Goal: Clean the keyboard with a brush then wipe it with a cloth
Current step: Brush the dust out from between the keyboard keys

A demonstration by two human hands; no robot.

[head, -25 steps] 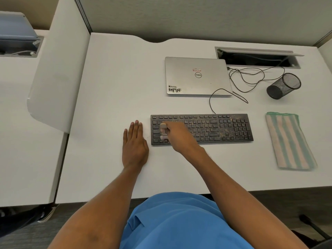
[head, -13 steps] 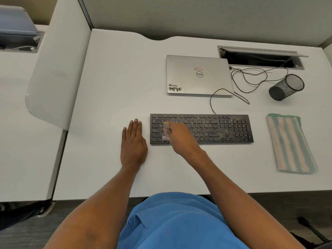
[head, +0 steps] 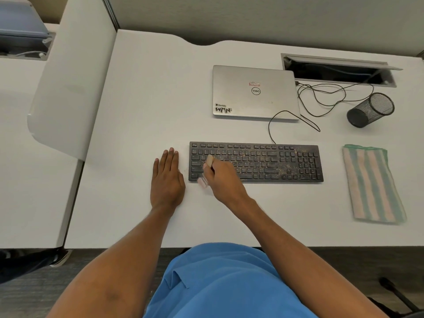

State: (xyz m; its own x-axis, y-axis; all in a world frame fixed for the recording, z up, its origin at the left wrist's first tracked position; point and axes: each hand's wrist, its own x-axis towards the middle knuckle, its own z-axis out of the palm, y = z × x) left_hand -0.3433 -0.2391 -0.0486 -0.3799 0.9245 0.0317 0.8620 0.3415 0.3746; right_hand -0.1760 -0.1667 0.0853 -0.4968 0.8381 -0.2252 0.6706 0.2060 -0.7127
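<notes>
A black keyboard (head: 263, 161) lies on the white desk (head: 142, 111), with tan crumbs scattered mostly over its right half. My right hand (head: 223, 180) grips a small pale brush (head: 206, 171) over the keyboard's left end, its blurred bristles at the front edge. My left hand (head: 167, 180) rests flat on the desk just left of the keyboard, fingers straight. A folded cloth (head: 372, 183) with green and pink stripes lies to the right of the keyboard.
A shut silver laptop (head: 254, 92) sits behind the keyboard, with black cables (head: 321, 99) trailing to an open cable hatch (head: 339, 70). A black mesh pen cup (head: 369, 110) lies on its side at the right. A white divider panel (head: 68, 76) stands at the left.
My right hand has swept the brush down the keyboard's left end toward its front edge. The left hand has stayed flat on the desk.
</notes>
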